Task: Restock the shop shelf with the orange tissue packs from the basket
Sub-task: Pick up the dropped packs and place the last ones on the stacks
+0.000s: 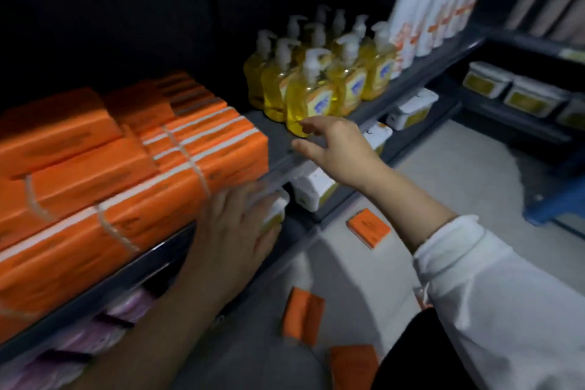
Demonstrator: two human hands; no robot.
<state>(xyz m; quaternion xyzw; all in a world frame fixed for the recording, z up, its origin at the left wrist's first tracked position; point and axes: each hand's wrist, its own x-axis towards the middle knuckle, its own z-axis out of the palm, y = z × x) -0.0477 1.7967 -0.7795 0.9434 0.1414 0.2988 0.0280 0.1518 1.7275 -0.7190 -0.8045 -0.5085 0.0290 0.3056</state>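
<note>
Along the left of the frame, the orange tissue packs (133, 168) lie stacked in banded bundles on the grey shelf (273, 133), filling it from the left edge to about the middle. Our left hand (234, 228) is at lower centre against the right end of the front bundle, by the shelf lip. It is blurred, its fingers stretched out and close together, gripping nothing. Our right hand (335, 149) hovers over the shelf edge at centre, its fingers (313, 125) spread apart and holding nothing, the tips just beside the nearest of the pump bottles of yellow soap (310, 95). Its white sleeve (474, 279) fills the lower right.

Three loose orange packs (368, 228) lie on the pale floor (459, 168) at lower centre, apart from one another. White and orange bottles (443, 3) stand in a row at upper right, behind the soap. White tubs (411, 108) with yellow labels sit on the shelf below, and pink packages (95, 329) show under the tissue packs at lower left.
</note>
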